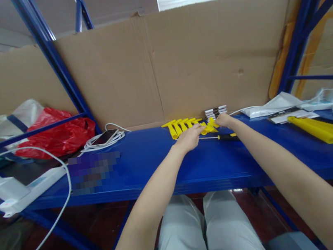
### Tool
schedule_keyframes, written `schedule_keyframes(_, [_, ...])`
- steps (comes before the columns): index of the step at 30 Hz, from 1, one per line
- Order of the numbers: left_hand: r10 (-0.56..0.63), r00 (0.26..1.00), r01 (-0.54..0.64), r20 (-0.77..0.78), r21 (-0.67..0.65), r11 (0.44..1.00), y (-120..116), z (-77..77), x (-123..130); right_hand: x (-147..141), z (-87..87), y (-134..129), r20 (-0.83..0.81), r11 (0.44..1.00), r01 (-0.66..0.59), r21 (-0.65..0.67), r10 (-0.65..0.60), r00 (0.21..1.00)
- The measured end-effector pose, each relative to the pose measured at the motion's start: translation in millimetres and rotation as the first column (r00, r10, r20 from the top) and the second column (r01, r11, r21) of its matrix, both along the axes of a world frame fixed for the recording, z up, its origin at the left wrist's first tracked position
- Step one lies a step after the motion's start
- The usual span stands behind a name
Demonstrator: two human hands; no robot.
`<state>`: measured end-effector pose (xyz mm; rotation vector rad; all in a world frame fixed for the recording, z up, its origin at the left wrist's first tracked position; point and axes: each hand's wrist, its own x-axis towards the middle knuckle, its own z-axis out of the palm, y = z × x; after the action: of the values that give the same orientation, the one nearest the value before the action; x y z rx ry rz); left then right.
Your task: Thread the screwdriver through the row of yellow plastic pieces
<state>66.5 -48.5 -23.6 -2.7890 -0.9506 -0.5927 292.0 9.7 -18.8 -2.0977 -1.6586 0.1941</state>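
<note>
Several yellow plastic pieces [173, 130] stand in a row at the back of the blue shelf table [147, 165]. My left hand [189, 137] is at the right part of this row, its fingers stretched out over the yellow pieces. My right hand [224, 120] reaches to the right end of the row, beside smaller yellow parts [209, 127]; its fingertips are too small to make out. Just in front lies a screwdriver [228, 136] with a black and yellow handle. Behind my right hand is a stack of small white and black boxes [215, 112].
Long yellow tubes [323, 128] and white plastic bags [273, 105] lie on the right. A phone [104, 137] with a coiled white cable, a power strip [35, 190] and a red bag [57, 131] are on the left. Cardboard [115, 78] lines the back.
</note>
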Motion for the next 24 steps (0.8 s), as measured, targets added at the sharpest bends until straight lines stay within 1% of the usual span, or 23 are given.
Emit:
schedule_keyframes(4, [0.007,1.0,-0.007,-0.006,-0.002,1.0,-1.2,0.8,0.7,0.2,-5.0,6.5,0.051,1.0,-0.018,0.016,0.017,0.999])
schedule_keyframes(7, [-0.01,1.0,0.01,-0.005,0.009,1.0,-0.3,-0.4,0.8,-3.0,-8.1,8.5,0.087,0.999,-0.032,0.02,0.03,0.996])
schedule_keyframes(13, [0.002,1.0,-0.001,-0.025,0.012,1.0,-0.9,-0.9,0.9,-12.3,-9.4,-0.9,0.14,0.997,-0.071,0.006,0.069,0.988])
schedule_keyframes(15, [0.004,1.0,-0.004,-0.023,0.002,1.0,-1.6,-0.4,1.0,-15.1,-7.0,-7.5,0.175,0.995,-0.084,0.045,0.075,0.982])
schedule_keyframes(17, [-0.003,1.0,0.003,-0.013,-0.006,1.0,-1.1,-0.5,0.8,-18.1,-2.7,-14.5,0.178,0.983,-0.136,0.125,0.113,0.978])
schedule_keyframes(19, [-0.017,1.0,0.017,0.0,-0.01,1.0,0.9,-1.5,0.0,-22.1,3.2,-21.6,0.088,0.962,-0.199,0.185,0.186,0.979])
schedule_keyframes(21, [-0.035,0.999,0.035,0.014,-0.016,0.999,3.9,-2.9,-1.0,-27.4,10.2,-29.4,-0.11,0.952,-0.233,0.198,0.258,0.96])
schedule_keyframes(23, [-0.045,0.998,0.046,0.037,-0.025,0.999,7.0,-4.3,-1.8,-33.6,16.9,-38.0,-0.318,0.95,-0.246,0.194,0.298,0.9])
schedule_keyframes(24, [-0.046,0.997,0.048,0.055,-0.029,0.998,8.4,-5.0,-2.0,-36.8,19.7,-42.4,-0.381,0.95,-0.254,0.18,0.305,0.873])
